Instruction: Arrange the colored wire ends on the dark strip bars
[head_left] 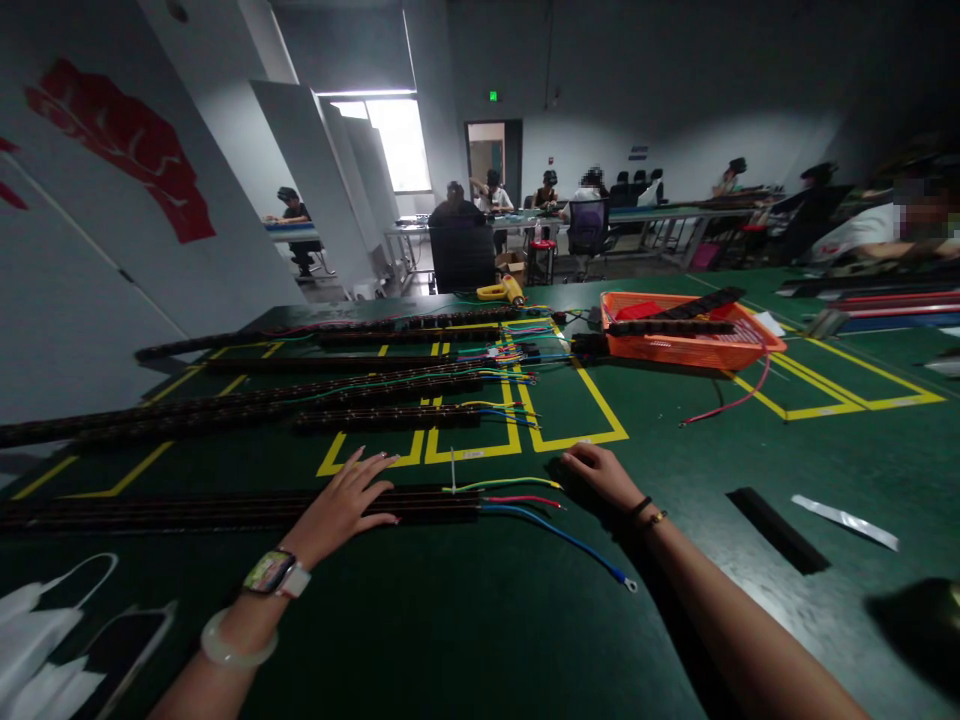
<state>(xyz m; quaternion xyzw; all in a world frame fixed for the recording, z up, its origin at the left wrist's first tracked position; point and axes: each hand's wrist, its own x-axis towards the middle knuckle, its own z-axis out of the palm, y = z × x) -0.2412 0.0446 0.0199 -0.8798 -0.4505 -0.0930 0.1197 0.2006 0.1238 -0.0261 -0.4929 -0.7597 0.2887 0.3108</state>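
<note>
My left hand [352, 505] lies across a long black sleeved cable bundle [442, 505] on the green table, its fingers spread apart. To the right of that hand, a white cable tie [452, 470] sticks up from the bundle. From the bundle's end come a yellow-green wire [536, 482], a red wire [525, 499] and a blue wire [559, 540] with a ring terminal [630, 585]. Just beyond the yellow-green wire's tip is my right hand [600, 472], fingers curled in; whatever they may hold is hidden.
More cable bundles [390, 415] lie farther back on the table [480, 640]. A yellow heat gun [504, 290] and an orange basket [690, 352] stand behind. A black strip [776, 528] and a silvery strip [845, 521] are at right; a phone [127, 650] lies front left. People sit beyond.
</note>
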